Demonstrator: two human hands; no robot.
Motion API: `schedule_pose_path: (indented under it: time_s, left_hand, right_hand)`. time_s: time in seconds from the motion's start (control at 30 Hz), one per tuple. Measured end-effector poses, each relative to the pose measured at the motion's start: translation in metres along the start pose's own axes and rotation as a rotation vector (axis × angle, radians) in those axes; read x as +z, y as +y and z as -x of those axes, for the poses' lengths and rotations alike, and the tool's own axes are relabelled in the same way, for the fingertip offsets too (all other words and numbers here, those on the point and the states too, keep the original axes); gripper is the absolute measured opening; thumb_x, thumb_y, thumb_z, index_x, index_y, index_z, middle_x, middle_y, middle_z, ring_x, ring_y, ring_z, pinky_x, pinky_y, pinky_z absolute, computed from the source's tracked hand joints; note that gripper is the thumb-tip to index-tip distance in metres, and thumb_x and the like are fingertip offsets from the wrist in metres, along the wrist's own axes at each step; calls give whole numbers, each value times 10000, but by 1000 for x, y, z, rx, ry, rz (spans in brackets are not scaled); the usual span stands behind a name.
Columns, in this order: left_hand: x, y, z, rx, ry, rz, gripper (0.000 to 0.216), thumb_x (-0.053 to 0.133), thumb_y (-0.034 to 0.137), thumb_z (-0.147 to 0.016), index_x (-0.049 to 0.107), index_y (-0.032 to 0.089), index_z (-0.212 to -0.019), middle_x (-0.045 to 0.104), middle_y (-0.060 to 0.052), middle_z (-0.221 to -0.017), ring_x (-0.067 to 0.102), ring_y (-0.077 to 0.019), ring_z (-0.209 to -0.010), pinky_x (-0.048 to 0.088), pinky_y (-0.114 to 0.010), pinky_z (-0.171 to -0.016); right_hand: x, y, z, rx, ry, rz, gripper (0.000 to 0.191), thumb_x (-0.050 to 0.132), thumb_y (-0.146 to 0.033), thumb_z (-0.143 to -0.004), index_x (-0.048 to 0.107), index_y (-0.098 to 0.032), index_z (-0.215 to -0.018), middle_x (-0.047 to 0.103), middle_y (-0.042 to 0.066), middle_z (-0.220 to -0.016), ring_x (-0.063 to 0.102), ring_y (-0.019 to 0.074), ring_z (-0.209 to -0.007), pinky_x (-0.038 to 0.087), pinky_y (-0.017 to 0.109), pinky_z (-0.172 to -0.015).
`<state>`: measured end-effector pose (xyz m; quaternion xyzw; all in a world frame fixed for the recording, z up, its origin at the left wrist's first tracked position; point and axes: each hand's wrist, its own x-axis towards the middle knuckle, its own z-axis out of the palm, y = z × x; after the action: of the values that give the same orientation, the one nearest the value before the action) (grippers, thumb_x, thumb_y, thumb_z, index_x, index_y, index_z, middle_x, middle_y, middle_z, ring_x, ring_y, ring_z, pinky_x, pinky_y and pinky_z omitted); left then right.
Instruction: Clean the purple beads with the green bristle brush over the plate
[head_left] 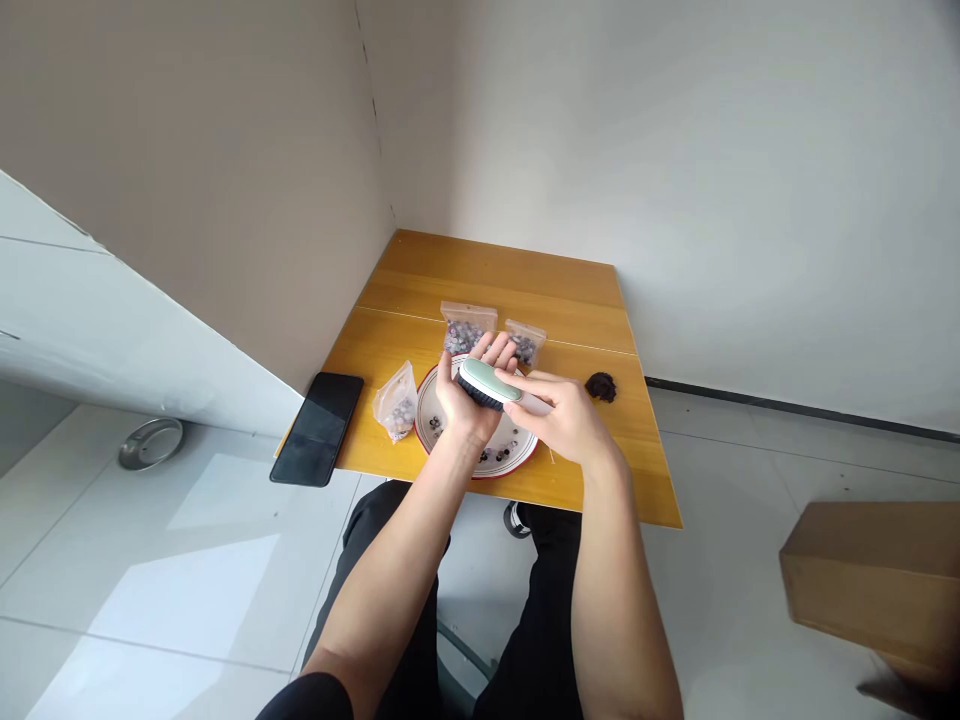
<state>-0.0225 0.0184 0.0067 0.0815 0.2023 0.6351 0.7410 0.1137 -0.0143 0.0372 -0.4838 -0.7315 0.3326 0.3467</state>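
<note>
A black phone [316, 430] and a small zip bag [395, 402] lay on the wooden surface [480, 270], left of a plate [429, 420]. Over the plate, the half-open left hand [469, 397] cradled a green-backed brush [489, 384], while the right hand's [559, 415] extended fingers touched it, their grip unclear.

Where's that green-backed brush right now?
In the head view, the brush sits in the left hand, above a red-rimmed white plate, with the right hand's fingers against its end.
</note>
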Motion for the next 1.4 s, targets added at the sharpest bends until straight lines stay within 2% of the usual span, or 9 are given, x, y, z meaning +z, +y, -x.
schedule_pose_path:
  time_s: [0.13, 0.23, 0.4, 0.67, 0.8, 0.9, 1.07, 1.3, 1.4]
  left_hand:
    - [0, 2, 0, 28, 22, 0, 623, 266, 601, -970, 687, 181, -1156, 665, -127, -1381, 597, -267, -1341, 522, -391, -1065]
    - [0, 2, 1, 65, 13, -7, 623, 287, 615, -961, 698, 186, -1149, 686, -127, -1345, 604, -268, -1331, 520, -399, -1073]
    - [-1, -2, 1, 72, -6, -6, 643, 289, 653, -949, 701, 200, -1145, 679, -116, -1363, 589, -272, -1354, 507, -389, -1086]
    - [0, 1, 4, 97, 9, -9, 681, 238, 663, -953, 696, 197, -1146, 697, -120, -1320, 591, -264, -1346, 513, -389, -1077]
    - [-3, 6, 2, 105, 29, -30, 692, 193, 641, -968, 678, 206, -1201, 710, -119, -1292, 583, -258, -1358, 503, -393, -1099]
    - [-6, 6, 0, 84, 31, 50, 705, 196, 653, -969, 669, 192, -1213, 701, -117, -1315, 587, -245, -1357, 491, -363, -1116]
    - [-1, 1, 0, 79, 46, 126, 717, 258, 650, -964, 645, 123, -1259, 670, -162, -1363, 567, -277, -1382, 473, -374, -1140]
    - [6, 4, 2, 80, 77, 140, 747, 263, 653, -966, 609, 100, -1330, 647, -180, -1396, 524, -306, -1422, 466, -412, -1152]
    - [4, 6, 2, 102, 75, 135, 747, 284, 660, -962, 614, 96, -1324, 637, -184, -1410, 536, -302, -1412, 471, -389, -1145]
  right_hand:
    - [5, -3, -4, -49, 51, 52, 427, 672, -263, -876, 700, -280, -1301, 748, 29, -1151, 695, 211, -1039, 550, 366, -951]
    - [0, -5, -5, -50, 73, 86, 430, 661, -245, -878, 698, -295, -1304, 740, 26, -1135, 688, 196, -987, 548, 351, -912]
    - [-9, -7, -2, 48, -39, 33, 430, 694, -285, -864, 699, -329, -1292, 740, 1, -1080, 681, 189, -938, 559, 334, -825]
    - [-3, -13, -10, 25, 6, 48, 434, 693, -256, -865, 701, -323, -1294, 753, 8, -1106, 699, 208, -996, 565, 353, -891]
    - [-7, -11, -9, 2, 54, -25, 424, 701, -268, -873, 704, -329, -1292, 744, 12, -1222, 695, 230, -1111, 551, 386, -989]
    - [-10, -8, -6, 19, 60, -42, 428, 715, -287, -868, 704, -331, -1293, 746, 17, -1226, 704, 239, -1098, 567, 400, -972]
    - [-5, -9, -6, 34, -42, 21, 420, 705, -268, -874, 704, -330, -1290, 752, 9, -1182, 696, 225, -1087, 552, 381, -970]
    - [-2, -11, -8, -10, 18, 68, 432, 686, -241, -882, 693, -330, -1304, 750, -6, -1120, 695, 190, -994, 553, 333, -900]
    - [-6, -9, -5, 30, -13, 34, 433, 687, -248, -884, 687, -346, -1306, 745, -10, -1188, 693, 206, -1075, 552, 333, -910]
